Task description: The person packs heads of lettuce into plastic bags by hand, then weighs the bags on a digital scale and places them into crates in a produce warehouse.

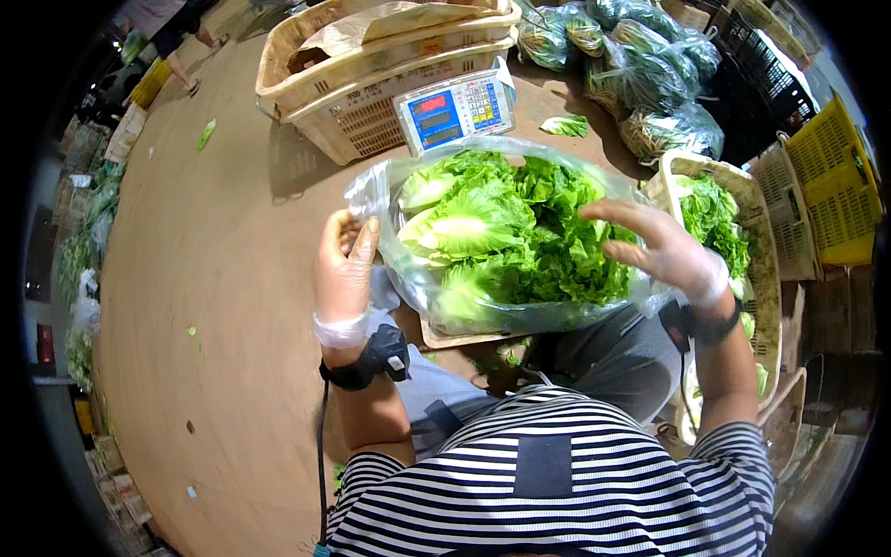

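Observation:
A clear plastic bag [557, 317] full of green lettuce heads [466, 223] lies wide before me, its mouth facing up. My left hand [348, 261], in a thin clear glove, pinches the bag's left edge between thumb and fingers. Over the bag's right side is my right hand [654, 244], gloved too, its fingers spread and slightly blurred above the leaves; it grips nothing that I can see. Just beyond the bag stands a digital scale's display [456, 108] with lit red digits. A pale tray edge [445, 341] shows beneath the bag.
Stacked plastic crates [390, 90] stand behind the scale. On the right, a cream crate [769, 313] holds more lettuce, beside a yellow crate [832, 181]. Bagged greens [647, 69] are piled at the back right. A loose leaf [565, 125] lies on the floor. A person's legs [182, 59] show far left.

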The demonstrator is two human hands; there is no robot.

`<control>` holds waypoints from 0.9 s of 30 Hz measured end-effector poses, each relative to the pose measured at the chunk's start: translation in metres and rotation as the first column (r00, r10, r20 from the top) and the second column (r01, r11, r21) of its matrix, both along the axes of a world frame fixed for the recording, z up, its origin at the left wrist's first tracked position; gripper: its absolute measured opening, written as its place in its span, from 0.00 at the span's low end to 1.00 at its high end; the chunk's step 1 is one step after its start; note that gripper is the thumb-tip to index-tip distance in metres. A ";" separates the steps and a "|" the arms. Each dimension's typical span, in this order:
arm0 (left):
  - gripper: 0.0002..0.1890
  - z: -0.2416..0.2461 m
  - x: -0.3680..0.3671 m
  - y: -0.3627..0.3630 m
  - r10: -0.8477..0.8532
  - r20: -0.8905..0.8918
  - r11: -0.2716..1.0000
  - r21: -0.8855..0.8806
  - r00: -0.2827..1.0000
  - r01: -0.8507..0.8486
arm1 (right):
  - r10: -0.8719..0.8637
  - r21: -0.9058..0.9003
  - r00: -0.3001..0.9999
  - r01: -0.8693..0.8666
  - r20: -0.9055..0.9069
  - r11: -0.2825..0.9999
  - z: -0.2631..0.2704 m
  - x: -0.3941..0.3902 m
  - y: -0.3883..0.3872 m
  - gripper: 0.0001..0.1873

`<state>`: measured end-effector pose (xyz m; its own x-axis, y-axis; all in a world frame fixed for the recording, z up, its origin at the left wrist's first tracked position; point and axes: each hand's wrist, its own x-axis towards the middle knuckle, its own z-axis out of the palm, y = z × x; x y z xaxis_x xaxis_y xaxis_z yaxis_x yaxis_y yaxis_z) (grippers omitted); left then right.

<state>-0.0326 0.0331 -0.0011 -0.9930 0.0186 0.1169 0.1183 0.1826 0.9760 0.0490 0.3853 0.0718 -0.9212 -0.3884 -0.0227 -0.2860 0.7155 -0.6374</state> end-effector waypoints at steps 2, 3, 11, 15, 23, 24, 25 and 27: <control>0.08 0.023 0.019 0.018 0.202 -0.243 0.966 -0.110 0.949 -0.234 | -0.036 -0.009 0.997 0.036 -0.072 0.999 0.005 0.034 0.005 0.27; 0.08 0.027 0.032 0.025 0.206 -0.247 0.964 -0.113 0.947 -0.239 | -0.141 -0.074 0.983 0.133 -0.118 0.988 0.004 0.048 0.008 0.25; 0.06 0.046 0.069 0.077 -0.621 -0.357 0.752 -0.523 0.698 0.402 | -0.469 -0.190 0.859 0.435 -0.204 0.880 -0.033 0.104 0.014 0.21; 0.07 0.025 0.067 0.089 -0.610 -0.355 0.739 -0.577 0.708 0.348 | -0.514 -0.211 0.831 0.475 -0.214 0.854 -0.041 0.115 0.018 0.21; 0.41 -0.064 0.028 0.094 -0.314 0.712 0.086 -0.637 0.627 0.766 | -0.523 0.302 0.796 0.602 -0.305 0.739 -0.092 0.082 0.036 0.14; 0.39 -0.082 0.028 0.095 -0.350 0.865 -0.039 -0.397 0.359 0.917 | -0.564 0.091 0.763 0.617 -0.316 0.782 -0.094 0.074 0.035 0.13; 0.31 -0.114 0.038 0.093 -0.459 0.843 0.020 -0.305 0.279 0.952 | -0.661 -0.214 0.742 0.631 -0.115 0.746 -0.096 0.063 0.032 0.12; 0.17 -0.135 0.059 0.101 -0.778 0.611 0.310 0.173 0.145 0.935 | -0.420 -0.732 0.864 0.474 0.278 0.489 -0.071 0.036 0.040 0.12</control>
